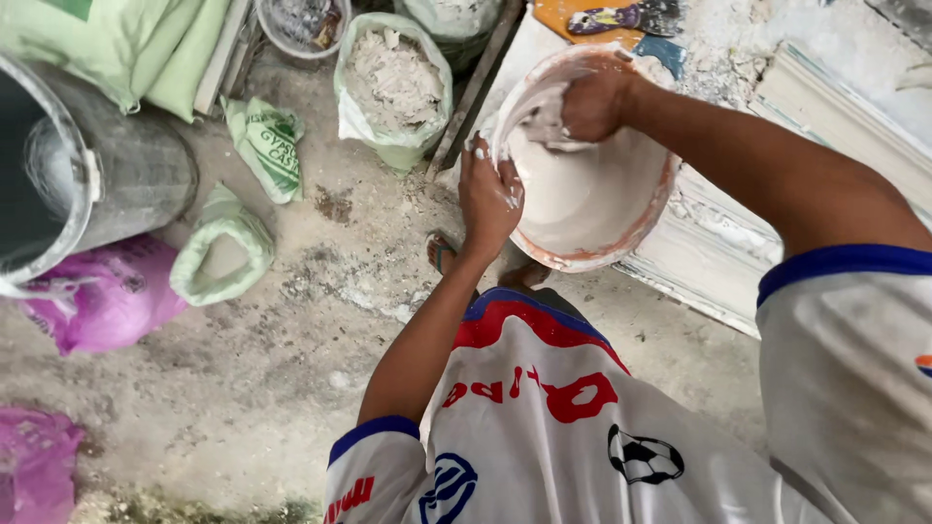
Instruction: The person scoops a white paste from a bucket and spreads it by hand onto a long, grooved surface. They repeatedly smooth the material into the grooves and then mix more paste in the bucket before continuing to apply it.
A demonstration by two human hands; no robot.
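Bowl (592, 209), round, white inside with a reddish rim, tilted toward the camera and held up over the edge of a white moulded slab (709, 257). Nearest the lens: the person's white printed shirt (544, 427), which fills the lower frame and hides the legs and most of the ground below. One foot in a sandal (442, 254) pokes out just under the left wrist; the rest of it is hidden.

Left hand (488, 199) clamps the bowl's near-left rim, fingers curled over the edge, smeared white. Right hand (594, 97) is inside the bowl at its far rim, closed around a lump of wet white plaster (546, 121); its fingertips are buried in the paste and cannot be made out.

Left of the bowl, the dusty concrete floor (291, 330) is open. Beyond that open patch: a crumpled green sack (218, 247), a pink bag (107, 296), and a grey metal drum (97, 175) cut off by the left edge. Farther off, an open sack of white powder chunks (393, 82) stands near the bowl, a dark bar between them. At the top edge, a bucket (301, 24) and a trowel-like tool (626, 16), both cropped and hard to read.
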